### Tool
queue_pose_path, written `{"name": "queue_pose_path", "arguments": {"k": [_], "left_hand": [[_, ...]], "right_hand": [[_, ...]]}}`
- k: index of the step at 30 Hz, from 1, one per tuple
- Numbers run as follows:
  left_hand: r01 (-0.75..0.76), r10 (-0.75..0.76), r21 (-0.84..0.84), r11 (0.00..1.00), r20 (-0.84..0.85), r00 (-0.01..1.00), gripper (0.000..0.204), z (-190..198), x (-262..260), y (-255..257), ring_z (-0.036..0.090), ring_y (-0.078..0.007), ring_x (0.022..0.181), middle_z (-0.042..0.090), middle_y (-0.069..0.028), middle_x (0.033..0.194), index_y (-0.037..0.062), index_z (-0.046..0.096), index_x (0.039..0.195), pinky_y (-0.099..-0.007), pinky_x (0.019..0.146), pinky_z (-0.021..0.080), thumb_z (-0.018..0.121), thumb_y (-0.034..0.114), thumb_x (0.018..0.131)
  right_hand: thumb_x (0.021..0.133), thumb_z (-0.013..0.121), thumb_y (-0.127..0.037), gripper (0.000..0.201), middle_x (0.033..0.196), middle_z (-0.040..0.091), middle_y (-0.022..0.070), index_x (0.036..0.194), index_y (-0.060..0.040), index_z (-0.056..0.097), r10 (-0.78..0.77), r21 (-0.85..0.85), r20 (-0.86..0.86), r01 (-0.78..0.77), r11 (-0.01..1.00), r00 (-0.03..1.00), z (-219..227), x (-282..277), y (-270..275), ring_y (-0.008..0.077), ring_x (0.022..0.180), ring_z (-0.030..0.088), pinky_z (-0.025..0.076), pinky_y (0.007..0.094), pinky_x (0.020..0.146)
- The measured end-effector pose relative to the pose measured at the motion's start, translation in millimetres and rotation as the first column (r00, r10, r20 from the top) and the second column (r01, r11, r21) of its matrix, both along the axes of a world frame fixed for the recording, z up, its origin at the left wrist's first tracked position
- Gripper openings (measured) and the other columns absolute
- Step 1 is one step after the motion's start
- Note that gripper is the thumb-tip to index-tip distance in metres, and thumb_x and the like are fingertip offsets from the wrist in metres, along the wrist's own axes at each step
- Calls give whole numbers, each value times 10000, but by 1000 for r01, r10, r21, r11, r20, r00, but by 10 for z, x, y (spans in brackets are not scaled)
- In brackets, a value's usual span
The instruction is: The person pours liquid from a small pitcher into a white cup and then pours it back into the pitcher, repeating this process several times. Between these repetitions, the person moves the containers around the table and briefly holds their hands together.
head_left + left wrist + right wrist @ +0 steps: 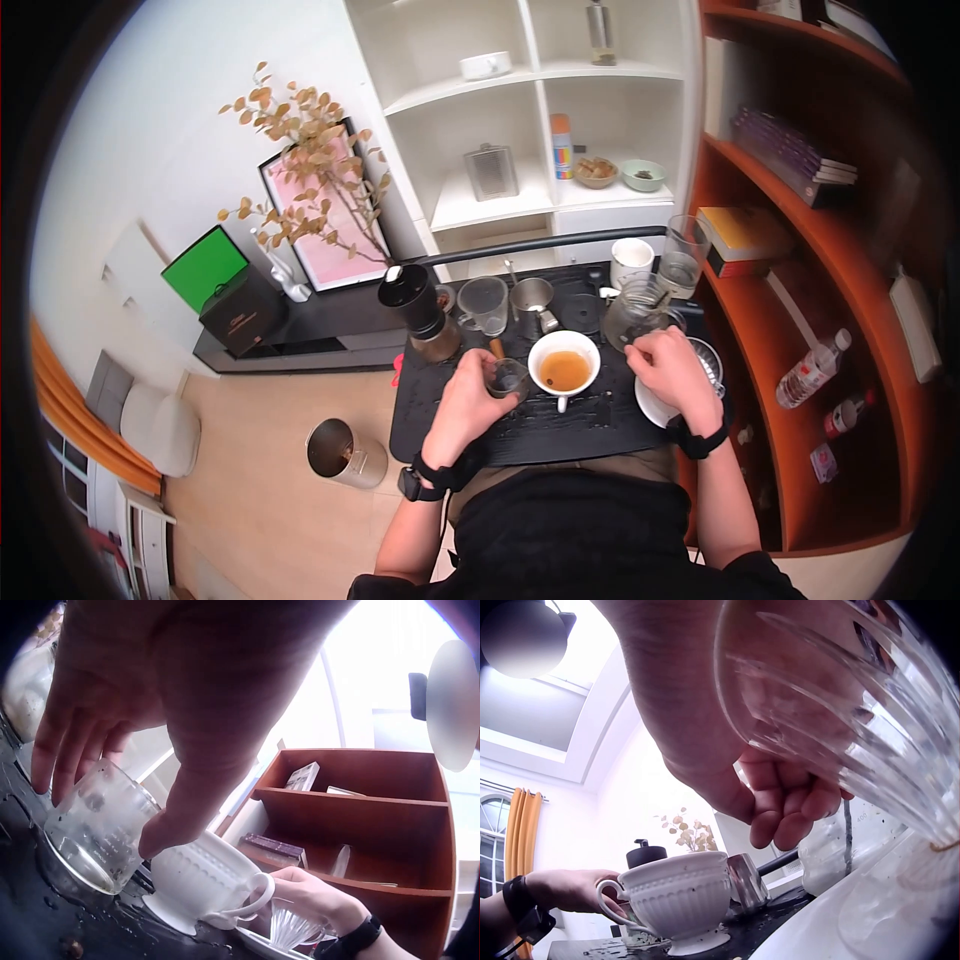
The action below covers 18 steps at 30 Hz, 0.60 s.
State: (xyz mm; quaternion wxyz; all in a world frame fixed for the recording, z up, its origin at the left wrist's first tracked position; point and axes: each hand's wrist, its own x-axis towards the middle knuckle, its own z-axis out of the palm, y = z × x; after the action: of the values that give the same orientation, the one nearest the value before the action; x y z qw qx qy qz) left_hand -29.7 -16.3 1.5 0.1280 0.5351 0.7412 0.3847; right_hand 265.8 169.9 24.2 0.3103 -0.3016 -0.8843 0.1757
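My left hand grips a small clear measuring glass between thumb and fingers, low over the wet black tray. A little liquid shows in the glass, which is tilted in the left wrist view. Right beside it stands a white footed cup with brown coffee inside. My right hand hovers over a white saucer, fingers loosely curled with nothing visible between them. A ribbed clear glass piece is near that palm, by the saucer. Close past the fingertips is a glass jug.
A grinder, a clear plastic cup, a metal cup, a white mug and a tall glass stand along the tray's far side. Bookshelves rise close on the right. A metal bin stands on the floor.
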Motion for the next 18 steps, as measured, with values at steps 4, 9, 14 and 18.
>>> {"name": "queue_pose_path", "arguments": {"k": [4,9,14,18], "left_hand": [[-17,17,2,1000,3,1000,679,3,51,-4,755,-390,1174,719,-217,1232,-6,592,1361,-470,1042,616,983,193,842],[-18,20,21,1000,-81,997,697,6,113,-24,706,-422,1242,697,-222,1284,-17,585,1405,-486,1085,576,964,162,848],[20,31,161,987,-306,951,704,105,334,-38,655,-407,1318,678,-219,1363,1,571,1516,-496,1159,511,894,120,902],[69,19,279,958,-301,953,696,184,528,13,648,-422,1329,684,-231,1407,-38,595,1514,-511,1139,499,901,270,970]], "right_hand": [[1047,725,-197,348,792,724,251,796,44,746,-9,-29,38,10,1000,999,52,-2,-34,455,815,676,509,504,887],[1047,729,-200,350,797,725,250,801,48,740,-11,-16,37,11,1000,999,21,4,-8,463,803,660,504,511,883],[1050,734,-207,348,807,714,244,819,54,726,-23,-19,39,24,1000,999,9,7,-21,456,825,648,499,510,879],[1042,745,-210,351,780,718,238,804,48,731,-26,-2,18,26,1000,999,20,0,-27,465,798,641,508,516,891]]}}
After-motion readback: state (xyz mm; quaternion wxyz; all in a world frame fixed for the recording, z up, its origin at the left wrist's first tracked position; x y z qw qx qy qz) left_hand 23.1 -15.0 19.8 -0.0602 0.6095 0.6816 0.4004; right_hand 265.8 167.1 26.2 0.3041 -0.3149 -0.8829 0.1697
